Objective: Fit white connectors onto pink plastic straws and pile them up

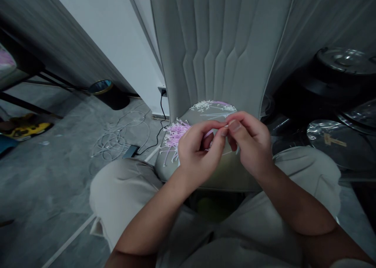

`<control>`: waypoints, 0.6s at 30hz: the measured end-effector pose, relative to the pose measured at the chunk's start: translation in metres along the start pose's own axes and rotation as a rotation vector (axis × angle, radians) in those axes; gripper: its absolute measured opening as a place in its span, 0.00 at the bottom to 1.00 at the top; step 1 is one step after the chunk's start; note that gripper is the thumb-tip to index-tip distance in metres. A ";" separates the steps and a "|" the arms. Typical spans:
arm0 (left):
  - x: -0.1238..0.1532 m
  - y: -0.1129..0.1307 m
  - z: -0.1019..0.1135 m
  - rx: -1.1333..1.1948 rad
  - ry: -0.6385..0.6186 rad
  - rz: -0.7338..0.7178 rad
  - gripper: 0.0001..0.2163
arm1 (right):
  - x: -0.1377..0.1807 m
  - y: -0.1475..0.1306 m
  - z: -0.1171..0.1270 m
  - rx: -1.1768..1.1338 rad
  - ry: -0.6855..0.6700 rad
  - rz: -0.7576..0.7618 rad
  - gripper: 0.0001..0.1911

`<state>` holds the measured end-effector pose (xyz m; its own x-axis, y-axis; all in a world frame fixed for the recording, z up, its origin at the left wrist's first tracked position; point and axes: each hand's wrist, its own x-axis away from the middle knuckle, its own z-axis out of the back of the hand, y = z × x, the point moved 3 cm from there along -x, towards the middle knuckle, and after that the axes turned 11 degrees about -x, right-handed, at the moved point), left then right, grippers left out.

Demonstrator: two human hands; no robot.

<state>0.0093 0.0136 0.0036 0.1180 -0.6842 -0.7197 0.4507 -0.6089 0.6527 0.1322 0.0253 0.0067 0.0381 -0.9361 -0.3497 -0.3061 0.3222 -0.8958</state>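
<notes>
In front of me, my left hand (199, 146) and my right hand (251, 142) meet over the chair seat, both closed in a pinch. Between the fingertips shows the tip of a small white piece (226, 125), mostly hidden. A short stretch of thin purple stick (208, 134) appears among the left fingers. To the left of that hand lies a pile of purple sticks (176, 136) with white ends. Small white Y-shaped connectors (202, 105) are heaped at the back of the seat, and several pale thin sticks (214, 114) lie just in front of them.
The grey chair (217, 33) has a tall padded back against a white wall (117, 29). On the floor at left are tangled white cables (113, 138), a dark box (131, 151) and a black bin (110, 95). Black objects with clear round lids (346, 60) crowd the right.
</notes>
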 end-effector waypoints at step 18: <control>-0.005 -0.003 0.005 0.111 -0.213 0.024 0.10 | -0.002 -0.007 0.001 -0.023 -0.010 0.006 0.21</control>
<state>0.0032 0.0173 0.0064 -0.0672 -0.7611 -0.6451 0.3483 -0.6238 0.6997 0.1355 0.0253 0.0134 0.0458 -0.9326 -0.3580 -0.3284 0.3244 -0.8871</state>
